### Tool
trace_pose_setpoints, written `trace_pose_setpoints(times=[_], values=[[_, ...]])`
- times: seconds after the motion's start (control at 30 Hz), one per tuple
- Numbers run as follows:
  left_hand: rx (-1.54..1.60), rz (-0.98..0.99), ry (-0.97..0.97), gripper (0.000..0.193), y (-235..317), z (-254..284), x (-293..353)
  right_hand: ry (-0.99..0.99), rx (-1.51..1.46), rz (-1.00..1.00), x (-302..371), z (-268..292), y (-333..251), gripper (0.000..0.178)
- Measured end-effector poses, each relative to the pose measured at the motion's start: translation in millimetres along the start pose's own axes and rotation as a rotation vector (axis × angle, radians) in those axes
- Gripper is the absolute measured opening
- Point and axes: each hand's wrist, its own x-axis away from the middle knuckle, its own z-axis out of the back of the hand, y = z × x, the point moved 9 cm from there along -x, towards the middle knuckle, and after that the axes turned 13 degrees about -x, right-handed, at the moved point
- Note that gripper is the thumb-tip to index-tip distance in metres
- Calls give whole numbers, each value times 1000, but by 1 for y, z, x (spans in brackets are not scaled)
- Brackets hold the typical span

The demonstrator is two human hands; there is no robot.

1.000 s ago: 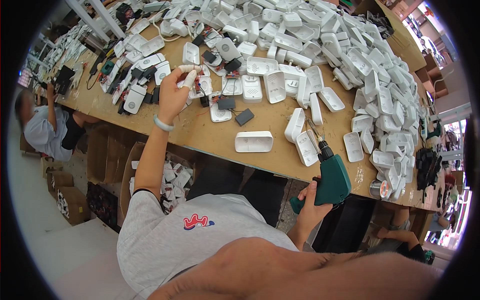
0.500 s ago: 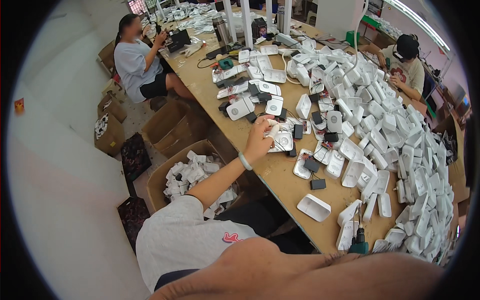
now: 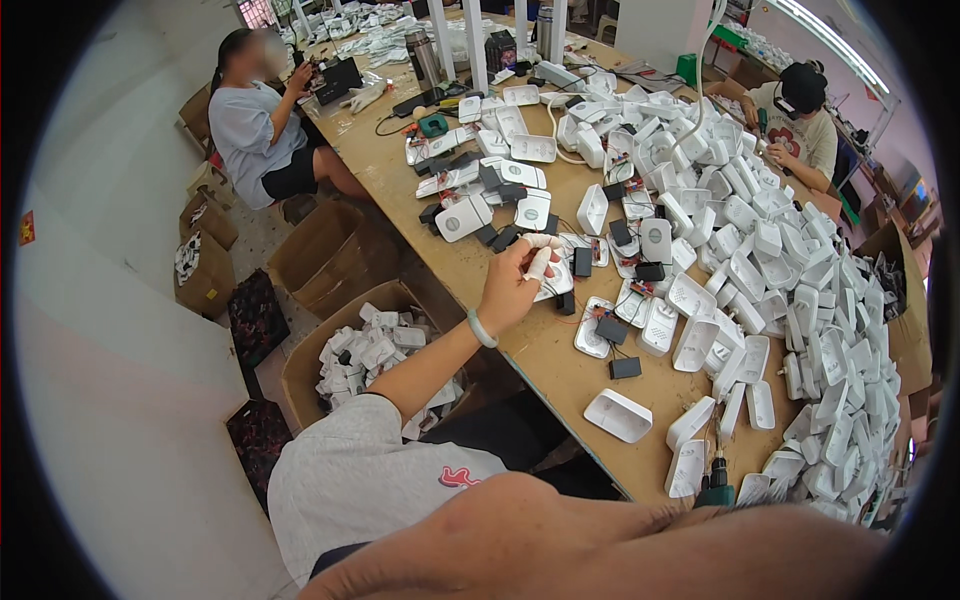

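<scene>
My left hand (image 3: 517, 278), with white wraps on its fingertips and a pale band at the wrist, is over the table's near edge. Thumb and fingers are pinched together; whatever lies between them is too small to make out. Just beneath is a white plastic cover (image 3: 552, 287), partly hidden by the hand, with a black box (image 3: 582, 262) beside it. Nearby, another open white housing (image 3: 591, 330) has wires and a black box (image 3: 625, 368). My right hand is out of view. A green and black power screwdriver (image 3: 716, 480) shows at the lower edge, bit upward.
A large heap of white plastic shells (image 3: 740, 240) covers the table's right side. One shell (image 3: 618, 415) lies near the front edge. Below the table, a cardboard box (image 3: 300, 365) holds white parts. Co-workers sit at the far left (image 3: 255, 130) and far right (image 3: 800, 120).
The view has shifted slightly, so the table appears further left. My left fingers have drawn closer together over the cover, hiding more of it.
</scene>
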Motion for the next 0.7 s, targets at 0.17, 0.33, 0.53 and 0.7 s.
trace_pose_setpoints(times=[0.17, 0.33, 0.53, 0.7], values=[[-421, -364, 15, 21, 48, -20, 28, -2, 32, 15, 11, -11, -20, 29], [-531, -547, -106, 41, 57, -38, 74, 36, 83, -18, 15, -18, -19, 19], [-543, -494, -312, 46, 60, -66, 105, 32, -91, 67, 16, -15, -22, 19], [-525, -527, -354, 38, 65, -79, 122, 39, -73, 94, 17, -7, -26, 19]])
